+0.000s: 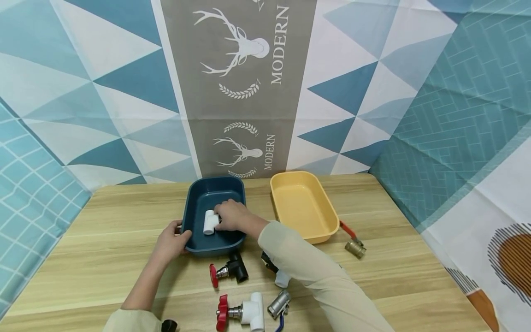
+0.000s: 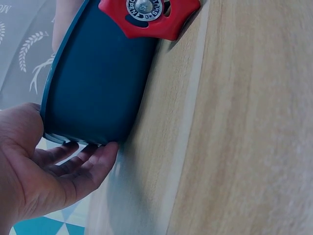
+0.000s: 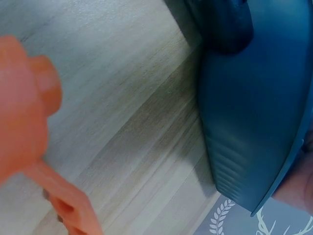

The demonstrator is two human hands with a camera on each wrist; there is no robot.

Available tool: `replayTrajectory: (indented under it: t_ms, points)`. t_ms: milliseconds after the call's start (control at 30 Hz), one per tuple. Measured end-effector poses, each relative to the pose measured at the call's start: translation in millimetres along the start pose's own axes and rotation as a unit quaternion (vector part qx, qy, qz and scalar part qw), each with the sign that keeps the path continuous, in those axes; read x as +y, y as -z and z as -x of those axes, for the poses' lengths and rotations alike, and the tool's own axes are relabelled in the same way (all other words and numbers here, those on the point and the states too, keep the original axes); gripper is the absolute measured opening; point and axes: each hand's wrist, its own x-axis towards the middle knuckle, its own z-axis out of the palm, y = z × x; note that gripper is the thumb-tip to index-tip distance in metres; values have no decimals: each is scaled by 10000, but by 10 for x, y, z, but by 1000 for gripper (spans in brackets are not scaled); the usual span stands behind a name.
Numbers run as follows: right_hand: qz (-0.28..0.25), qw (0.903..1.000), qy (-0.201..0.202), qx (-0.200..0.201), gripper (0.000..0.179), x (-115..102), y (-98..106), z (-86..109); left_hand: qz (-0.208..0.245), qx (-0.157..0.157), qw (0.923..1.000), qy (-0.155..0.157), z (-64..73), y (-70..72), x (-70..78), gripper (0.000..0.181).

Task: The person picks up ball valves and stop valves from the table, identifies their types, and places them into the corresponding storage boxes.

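Observation:
A dark blue tray [image 1: 195,213] stands on the wooden table. My left hand [image 1: 171,240] grips its left wall, thumb at the rim and fingers against the outside; the left wrist view shows the same hand [image 2: 63,166] on the tray's side [image 2: 98,83]. Inside the tray lies a white T-shaped pipe fitting [image 1: 210,222]. My right hand [image 1: 233,216] reaches over the tray and pinches this fitting by its side end, which the fingers partly cover. In the right wrist view the tray's outer wall [image 3: 249,112] hides most of that hand.
A yellow tray [image 1: 303,203] is at the right, beside a brass valve [image 1: 355,249] with a red lever. Nearer lie a black valve [image 1: 237,267], a white valve [image 1: 252,311] with a red handwheel and a metal valve [image 1: 279,304]. An orange plastic part [image 3: 24,107] appears in the right wrist view.

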Motion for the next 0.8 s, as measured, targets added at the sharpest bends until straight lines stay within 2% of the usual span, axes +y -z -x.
replayTrajectory:
  t_ms: [167, 467, 800]
  points:
    - [-26, 10000, 26, 64, 43, 13, 4, 23, 19, -8, 10000, -12, 5, -1, -3, 54]
    - [59, 9991, 79, 408, 37, 46, 60, 46, -28, -27, 10000, -2, -5, 8, 5, 54]
    - [-143, 9983, 152, 550, 36, 63, 127, 126, -37, 21, 10000, 64, -11, -6, -10, 54]
